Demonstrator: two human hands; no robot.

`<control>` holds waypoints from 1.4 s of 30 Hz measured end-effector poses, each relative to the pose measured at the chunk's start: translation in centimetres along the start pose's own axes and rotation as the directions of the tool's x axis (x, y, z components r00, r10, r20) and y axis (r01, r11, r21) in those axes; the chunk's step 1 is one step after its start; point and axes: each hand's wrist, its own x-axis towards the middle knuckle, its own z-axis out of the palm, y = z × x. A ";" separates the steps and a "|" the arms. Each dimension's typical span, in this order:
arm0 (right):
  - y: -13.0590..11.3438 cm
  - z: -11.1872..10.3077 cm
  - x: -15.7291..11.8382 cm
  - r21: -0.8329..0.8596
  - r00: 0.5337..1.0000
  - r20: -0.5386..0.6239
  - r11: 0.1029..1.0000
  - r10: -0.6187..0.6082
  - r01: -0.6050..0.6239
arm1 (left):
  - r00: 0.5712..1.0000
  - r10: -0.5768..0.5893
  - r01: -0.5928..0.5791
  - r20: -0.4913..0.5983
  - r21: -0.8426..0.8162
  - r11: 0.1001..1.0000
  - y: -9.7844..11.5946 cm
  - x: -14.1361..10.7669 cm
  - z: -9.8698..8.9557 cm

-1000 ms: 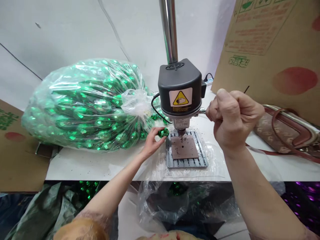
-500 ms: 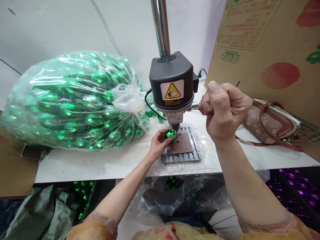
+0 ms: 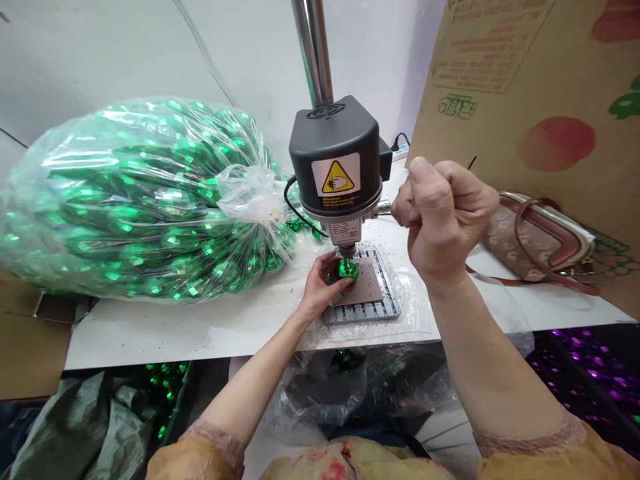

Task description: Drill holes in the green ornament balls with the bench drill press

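Observation:
A small green mirror ball (image 3: 349, 269) sits over the brown pad (image 3: 369, 287) on the slotted metal base, right under the chuck (image 3: 346, 251) of a bench drill press (image 3: 335, 157). Thumb and fingers of my left hand (image 3: 320, 285) close around the ball from its left side. My right hand (image 3: 445, 220) is a raised fist at the right of the machine, wrapped round the end of its feed handle (image 3: 383, 208). Most of that handle is hidden by the fist. Whether the drill bit touches the ball cannot be seen.
A large clear bag of green mirror balls (image 3: 140, 207) lies left on the white table (image 3: 165, 333). To the right are a brown handbag (image 3: 535, 237) and a tall cardboard box (image 3: 510, 127). Dark crumbs surround the base. Purple shiny pieces (image 3: 590, 367) show below the table edge.
My left hand has moved the green mirror ball slightly right and turned it under the chuck. My right fist keeps its grip on the handle. The whole view has shifted a little.

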 end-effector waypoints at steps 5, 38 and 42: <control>0.1 0.0 0.0 -0.001 1.000 0.002 1.000 -0.027 0.027 | 0.999 0.018 -0.026 0.048 0.156 0.987 0.5 -0.8 0.4; 2.0 -0.9 -2.9 0.068 0.966 -0.117 0.969 -0.230 0.239 | 0.995 -0.086 0.081 0.060 0.080 0.994 0.4 -1.6 1.0; 2.4 -0.8 -3.0 0.081 0.958 -0.124 0.959 -0.260 0.271 | 0.994 -0.086 0.081 0.063 0.075 0.994 0.3 -1.6 1.0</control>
